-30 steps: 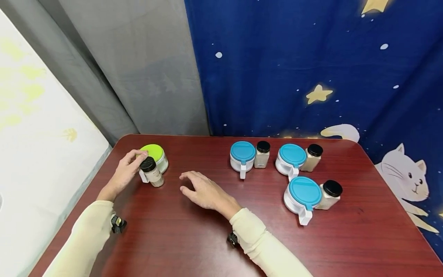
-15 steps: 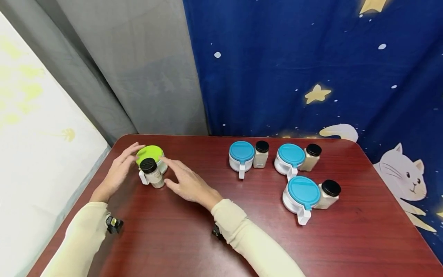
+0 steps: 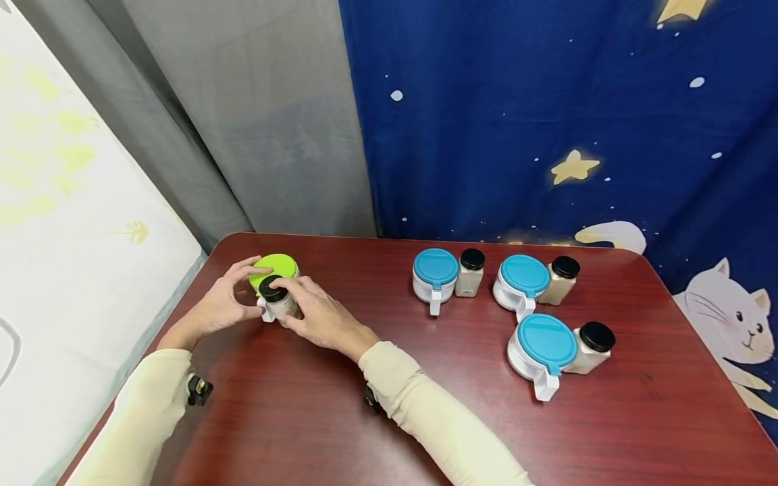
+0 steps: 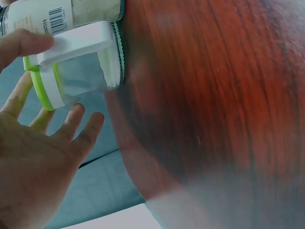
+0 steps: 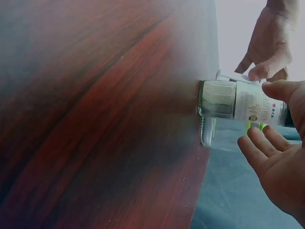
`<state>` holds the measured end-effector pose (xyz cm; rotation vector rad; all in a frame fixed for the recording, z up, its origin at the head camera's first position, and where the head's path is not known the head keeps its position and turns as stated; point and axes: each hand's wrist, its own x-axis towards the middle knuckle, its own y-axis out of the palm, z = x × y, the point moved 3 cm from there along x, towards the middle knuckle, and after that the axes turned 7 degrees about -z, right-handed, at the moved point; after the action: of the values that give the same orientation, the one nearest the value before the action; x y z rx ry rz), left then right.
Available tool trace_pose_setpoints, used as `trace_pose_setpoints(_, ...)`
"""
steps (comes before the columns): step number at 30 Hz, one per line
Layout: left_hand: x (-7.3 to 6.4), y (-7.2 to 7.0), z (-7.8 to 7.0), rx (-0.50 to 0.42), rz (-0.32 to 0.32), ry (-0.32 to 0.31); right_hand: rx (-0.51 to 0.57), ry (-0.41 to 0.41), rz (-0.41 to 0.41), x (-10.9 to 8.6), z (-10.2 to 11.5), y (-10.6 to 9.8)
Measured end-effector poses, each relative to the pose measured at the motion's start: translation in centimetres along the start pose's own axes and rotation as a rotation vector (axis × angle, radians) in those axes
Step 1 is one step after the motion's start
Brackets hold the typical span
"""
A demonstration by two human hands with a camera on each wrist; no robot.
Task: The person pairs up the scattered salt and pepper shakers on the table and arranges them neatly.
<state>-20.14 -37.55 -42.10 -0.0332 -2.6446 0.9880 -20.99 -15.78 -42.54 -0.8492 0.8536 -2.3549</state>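
My left hand (image 3: 221,304) reaches around the left side of a seasoning jar with a green lid (image 3: 278,264). Its thumb is on the jar's white handle (image 4: 78,42), while the fingers spread along the lid's far side. Directly before the jar stands a clear spice bottle (image 3: 281,308) with a black cap and a printed label. From the right, my right hand (image 3: 328,322) pinches this bottle, an index finger over the cap and the thumb at its near side. In the right wrist view, bottle (image 5: 250,102) and jar stand close together, bases at the table.
Toward the right are three white jars with blue lids, at the back (image 3: 435,267), further right (image 3: 525,275) and nearer (image 3: 547,341). Beside each sits a black-capped bottle (image 3: 469,275). Curtains (image 3: 292,121) hang behind the table (image 3: 340,418).
My right hand has moved left from mid-table to the spice bottle and pinches it. My left hand has left the bottle's cap area, and its thumb now lies on the jar's handle.
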Motion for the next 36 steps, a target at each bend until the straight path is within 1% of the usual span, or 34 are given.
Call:
trace_pose_setpoints(2, 0.1, 0.1, 0.0, 0.01, -0.011, 0.003, -0.022, 0.004, -0.019, 0.2, -0.1, 0.3)
trace_pose_setpoints(4, 0.1, 0.2, 0.1, 0.012, -0.018, -0.011, -0.039, 0.002, -0.046, 0.3, -0.2, 0.6)
trace_pose_setpoints(7, 0.2, 0.4, 0.2, 0.013, -0.013, -0.039, -0.05, -0.011, -0.087, 0.4, -0.3, 1.0)
trace_pose_setpoints(9, 0.3, 0.7, 0.4, 0.005, 0.0, -0.039, -0.039, -0.02, -0.108, 0.4, -0.5, 1.2)
trace_pose_setpoints(11, 0.3, 1.0, 0.7, -0.023, 0.023, -0.05, -0.021, -0.015, -0.125, 0.4, -0.8, 1.2)
trace_pose_setpoints(13, 0.4, 1.3, 1.0, -0.078, 0.028, -0.055, 0.004, -0.004, -0.148, 0.4, -1.1, 1.1)
trace_pose_setpoints(15, 0.3, 1.4, 1.2, -0.13, 0.036, -0.089, 0.034, 0.017, -0.17, 0.4, -1.6, 1.0)
trace_pose_setpoints(17, 0.2, 1.5, 1.4, -0.16, 0.038, -0.127, 0.056, 0.043, -0.185, 0.4, -2.1, 0.9)
trace_pose_setpoints(20, 0.1, 1.6, 1.6, -0.119, 0.051, -0.183, 0.08, 0.09, -0.181, 0.5, -2.7, 0.7)
trace_pose_setpoints(22, 0.1, 1.7, 1.7, -0.083, 0.067, -0.205, 0.094, 0.128, -0.173, 0.6, -3.0, 0.5)
trace_pose_setpoints(24, 0.2, 1.9, 1.7, -0.052, 0.078, -0.212, 0.099, 0.17, -0.168, 0.7, -3.3, 0.3)
trace_pose_setpoints(27, 0.4, 2.1, 1.8, -0.071, 0.083, -0.221, 0.113, 0.219, -0.165, 1.0, -3.6, 0.1)
trace_pose_setpoints(32, 0.7, 2.4, 2.1, -0.141, 0.06, -0.209, 0.12, 0.276, -0.146, 1.3, -4.2, -0.2)
trace_pose_setpoints(36, 0.7, 2.5, 2.2, -0.198, 0.061, -0.198, 0.098, 0.296, -0.13, 1.6, -4.5, -0.3)
